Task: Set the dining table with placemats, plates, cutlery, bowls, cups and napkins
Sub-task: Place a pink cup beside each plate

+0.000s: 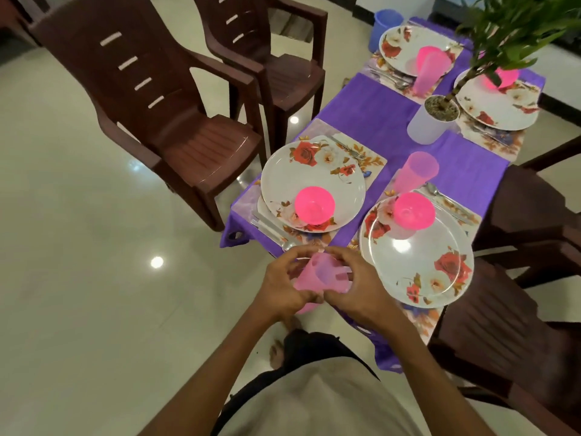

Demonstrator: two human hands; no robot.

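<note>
While gripped from both sides, pink cup [317, 275] held in the air just off the near edge of the surface [371, 111], over the floor. Left hand [283, 284] curled round the cup's left side, right hand [355, 287] curled round its right, fingertips of both meeting at the rim and thumbs close together below. Possibly a second cup nested under the first, but too hidden to tell.

On the surface, under a purple cloth, four places laid. Near left corner: flowered plate [314, 180] on a placemat [371, 158], with a pink bowl [314, 204] upside down on it, fork [349, 147] on the far side, knife [270, 226] on the near side. Near right corner: second plate [421, 262] carrying a bowl [414, 210], with a second pink cup [415, 171] upright just beyond. Far end: two more plates [405, 42] with pink ware, partly behind a potted plant [434, 118] standing near the middle.

Along the left edge, two brown chairs [151, 99] pulled back from the surface.
</note>
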